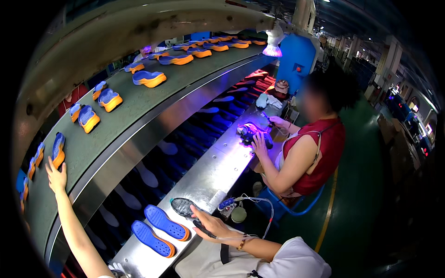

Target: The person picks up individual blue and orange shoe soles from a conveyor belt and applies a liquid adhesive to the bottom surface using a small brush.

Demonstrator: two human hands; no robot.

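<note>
My left hand [56, 177] reaches over the conveyor belt [125, 123], its fingers stretched apart. Its fingertips are at the near end of a blue and orange shoe midsole [58, 149]. Over the metal bench [218, 160], my right hand [213, 225] has its fingers at the heel end of a dark, patterned shoe outsole [181, 206]. A slim black thing [203, 229] shows below that palm; its kind I cannot make out. Two blue and orange midsoles, a farther one [166, 222] and a nearer one [152, 238], lie side by side on the bench, left of my right hand.
Several more midsoles [149, 78] stand along the belt. Pale and dark soles [147, 175] lie on the lower rack between belt and bench. To the right, a co-worker [308, 157] in red handles a dark shoe part [252, 134] under purple light. A cable [264, 200] loops beside the bench.
</note>
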